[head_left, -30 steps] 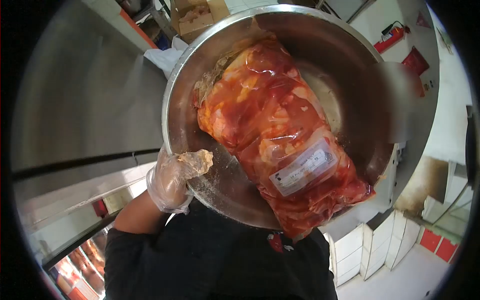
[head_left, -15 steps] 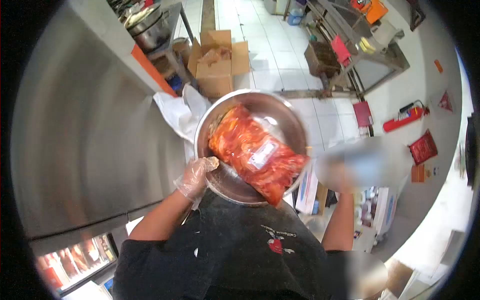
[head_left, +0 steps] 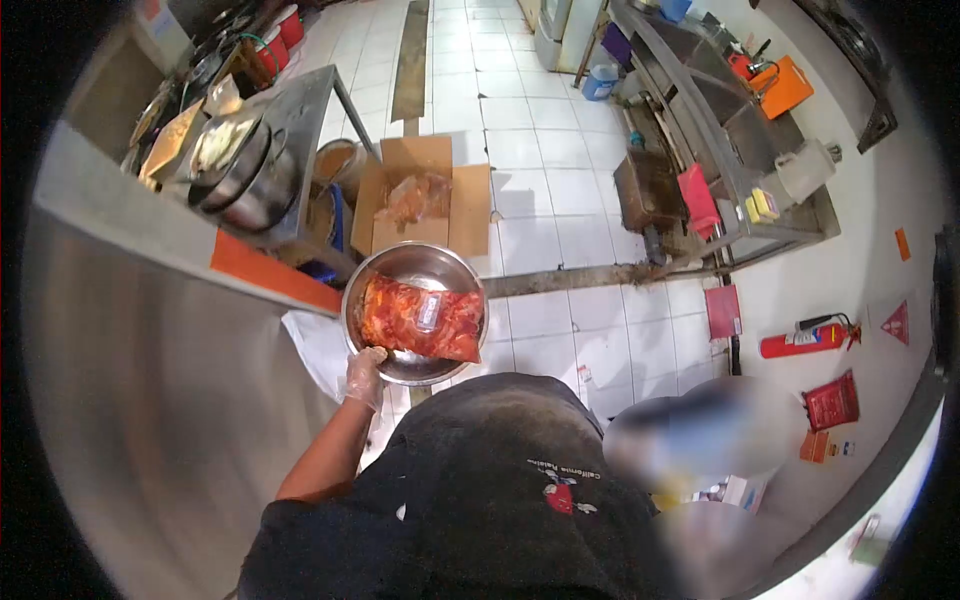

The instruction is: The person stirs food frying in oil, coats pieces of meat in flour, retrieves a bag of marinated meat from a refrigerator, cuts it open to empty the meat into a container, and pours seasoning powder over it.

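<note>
Okay, white tiled floor (head_left: 545, 320), open cardboard box (head_left: 470, 215) at far left, steel bowl (head_left: 430, 261) held just on its near side. Bag of red meat (head_left: 393, 320) lies in the bowl, right end at the rim; gloved left hand (head_left: 364, 378) clamped on the bowl's near-left rim, right hand can't tell. Small pale label (head_left: 429, 311) on the bag.
</note>
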`<state>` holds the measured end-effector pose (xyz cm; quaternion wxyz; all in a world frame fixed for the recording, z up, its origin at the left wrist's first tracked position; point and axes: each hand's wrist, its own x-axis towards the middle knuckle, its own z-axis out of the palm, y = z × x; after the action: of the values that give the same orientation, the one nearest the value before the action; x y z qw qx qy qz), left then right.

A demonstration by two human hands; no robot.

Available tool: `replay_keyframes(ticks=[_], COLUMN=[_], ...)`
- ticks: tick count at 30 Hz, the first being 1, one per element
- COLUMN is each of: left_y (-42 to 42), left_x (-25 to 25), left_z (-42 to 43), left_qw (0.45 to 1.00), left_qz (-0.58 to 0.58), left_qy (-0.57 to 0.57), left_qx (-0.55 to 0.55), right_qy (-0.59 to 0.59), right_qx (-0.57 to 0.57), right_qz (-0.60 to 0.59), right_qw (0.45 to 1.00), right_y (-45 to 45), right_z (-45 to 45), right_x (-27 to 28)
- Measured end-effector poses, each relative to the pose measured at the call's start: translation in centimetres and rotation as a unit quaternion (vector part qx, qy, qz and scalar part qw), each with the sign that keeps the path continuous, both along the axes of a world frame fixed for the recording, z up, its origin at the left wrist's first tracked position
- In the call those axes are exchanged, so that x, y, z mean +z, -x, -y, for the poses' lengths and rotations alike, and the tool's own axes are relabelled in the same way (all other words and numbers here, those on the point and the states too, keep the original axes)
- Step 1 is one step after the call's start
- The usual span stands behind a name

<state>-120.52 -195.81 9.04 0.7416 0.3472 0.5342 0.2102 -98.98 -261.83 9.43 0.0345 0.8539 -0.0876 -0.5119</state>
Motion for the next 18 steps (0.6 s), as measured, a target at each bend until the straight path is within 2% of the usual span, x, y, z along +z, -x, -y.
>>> replay_keyframes(ticks=[3, 5, 6, 7, 14, 17, 18], left_y=[-6.4, -12.1, -13.9, -15.6, -30.1, -34.6, -36.1], left_x=[-0.4, 2.4, -0.7, -3.8, -1.1, -0.7, 0.1], left_z=[-3.0, -4.4, -6.1, -7.8, -13.4, -18.1, -20.0], left_qw=[0.999, 0.995, 0.992, 0.989, 0.963, 0.927, 0.917], left_qz=[0.013, 0.041, 0.04, 0.039, 0.067, 0.143, 0.131], left_qy=[0.02, -0.018, -0.015, -0.013, 0.002, -0.004, -0.007], left_qx=[0.048, 0.094, 0.118, 0.143, 0.261, 0.346, 0.376], right_qy=[-0.022, -0.033, -0.037, -0.04, 0.003, 0.06, 0.034], right_qx=[-0.024, -0.006, 0.011, 0.032, 0.205, 0.34, 0.341], right_qz=[0.034, 0.045, 0.045, 0.044, 0.046, 0.066, 0.119], right_qw=[0.999, 0.998, 0.998, 0.998, 0.978, 0.936, 0.932], right_y=[-7.5, -14.6, -18.7, -23.0, -53.4, -67.0, -71.3], right_z=[-4.5, -8.8, -11.0, -13.2, -27.3, -37.4, -42.0], right_x=[-1.3, -2.5, -3.3, -3.9, -2.9, -0.7, 0.0])
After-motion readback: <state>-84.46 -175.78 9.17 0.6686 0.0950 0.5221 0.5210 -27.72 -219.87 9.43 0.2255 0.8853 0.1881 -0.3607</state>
